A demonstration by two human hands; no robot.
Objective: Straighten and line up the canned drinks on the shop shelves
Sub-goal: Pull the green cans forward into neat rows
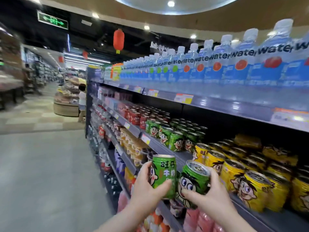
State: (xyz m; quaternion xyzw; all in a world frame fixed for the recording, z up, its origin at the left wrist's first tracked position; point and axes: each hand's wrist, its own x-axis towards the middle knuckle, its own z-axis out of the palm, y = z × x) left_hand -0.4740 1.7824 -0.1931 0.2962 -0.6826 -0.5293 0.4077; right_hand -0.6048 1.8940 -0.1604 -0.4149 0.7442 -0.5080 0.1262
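Observation:
My left hand (148, 186) grips an upright green can (164, 171) with a cartoon face, held in front of the shelf edge. My right hand (210, 195) holds a second green can (194, 180), tilted with its top leaning toward the shelf. The two cans are side by side, almost touching. Behind them on the middle shelf (175, 155) stand rows of green cans (175, 139), then yellow cans (247, 174) to the right and red cans (138, 116) to the left. A bare patch of shelf lies between the green and yellow rows.
The top shelf carries a long row of blue-labelled water bottles (217, 64). Lower shelves (120, 158) hold jelly cups and bottles. The aisle floor (41, 173) spreads to the left. A person (82, 102) stands far off by a round display stand (66, 104).

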